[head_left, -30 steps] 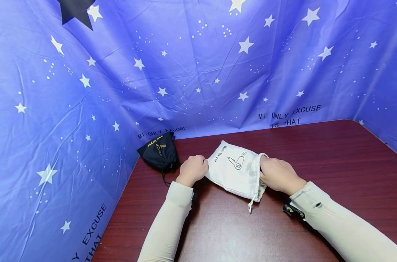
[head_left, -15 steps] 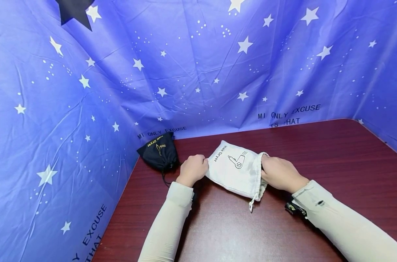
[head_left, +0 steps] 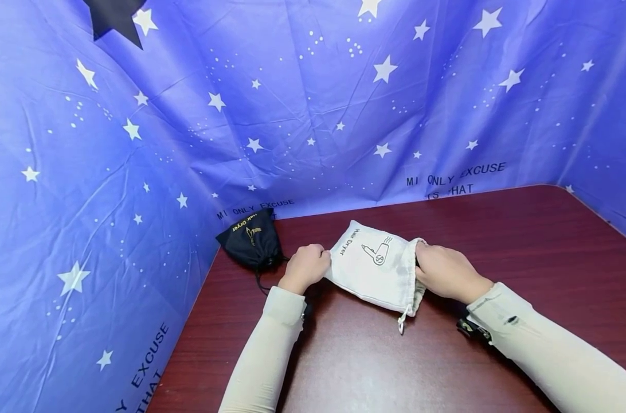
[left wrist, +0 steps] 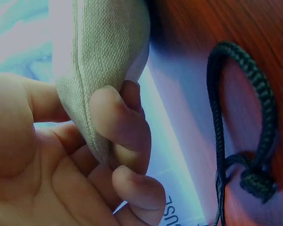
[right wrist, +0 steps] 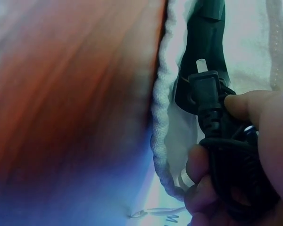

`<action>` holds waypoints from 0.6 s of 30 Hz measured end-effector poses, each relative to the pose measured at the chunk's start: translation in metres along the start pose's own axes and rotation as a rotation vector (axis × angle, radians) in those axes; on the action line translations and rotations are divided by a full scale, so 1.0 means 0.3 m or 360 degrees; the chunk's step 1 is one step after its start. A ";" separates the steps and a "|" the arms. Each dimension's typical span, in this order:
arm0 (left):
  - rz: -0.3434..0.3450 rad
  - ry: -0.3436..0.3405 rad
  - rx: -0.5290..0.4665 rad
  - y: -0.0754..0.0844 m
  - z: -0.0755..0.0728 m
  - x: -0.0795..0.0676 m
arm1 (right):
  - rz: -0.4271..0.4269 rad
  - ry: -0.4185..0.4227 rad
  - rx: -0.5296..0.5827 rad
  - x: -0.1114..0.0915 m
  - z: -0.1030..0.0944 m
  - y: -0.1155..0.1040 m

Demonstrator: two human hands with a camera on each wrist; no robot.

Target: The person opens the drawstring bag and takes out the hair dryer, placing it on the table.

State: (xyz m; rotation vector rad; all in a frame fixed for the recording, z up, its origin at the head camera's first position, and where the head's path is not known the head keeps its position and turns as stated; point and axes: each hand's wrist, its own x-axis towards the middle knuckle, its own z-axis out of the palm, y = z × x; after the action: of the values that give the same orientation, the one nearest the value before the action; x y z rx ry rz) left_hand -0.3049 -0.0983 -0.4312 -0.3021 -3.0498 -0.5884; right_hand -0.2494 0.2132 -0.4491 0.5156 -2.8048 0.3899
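A white drawstring bag (head_left: 370,281) printed "Hair Dryer" lies in the middle of the table, its mouth to the right. My left hand (head_left: 304,267) pinches the bag's closed lower corner, and in the left wrist view the fingers curl round the cream cloth (left wrist: 113,47). Fingers of my right hand (head_left: 449,274) are inside the bag's mouth. There, in the right wrist view, they grip a bundled black power cord (right wrist: 228,155) with its plug (right wrist: 206,92) pointing inward. Deeper in the bag shows a dark, smooth object (right wrist: 205,40), mostly hidden by cloth.
A black drawstring bag (head_left: 251,241) printed "Hair Dryer" sits at the table's back left, beyond my left hand. Its black cord loop (left wrist: 259,94) lies close by. A blue star-patterned curtain (head_left: 313,103) borders the reddish-brown table (head_left: 375,367) at the back and sides.
My right hand has moved slightly right, and the mouth of the white bag has shifted right with it. The left hand keeps its pinch on the corner, and the black bag stays put.
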 end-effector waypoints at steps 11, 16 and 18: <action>-0.0077 -0.0096 -0.0159 0.000 0.008 0.001 | 0.0012 -0.0009 0.0016 -0.013 -0.008 0.002; -0.0072 -0.0098 -0.0158 0.003 0.010 -0.002 | 0.0030 -0.0015 0.0028 -0.017 -0.006 0.012; -0.0076 -0.0101 -0.0154 0.003 0.010 -0.004 | 0.0037 -0.0018 0.0029 -0.020 -0.005 0.016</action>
State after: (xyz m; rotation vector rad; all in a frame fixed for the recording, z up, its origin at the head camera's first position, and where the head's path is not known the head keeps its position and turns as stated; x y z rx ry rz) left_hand -0.3036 -0.0966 -0.4337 -0.2557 -3.1026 -0.7449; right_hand -0.2456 0.2199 -0.4505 0.4908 -2.8231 0.4195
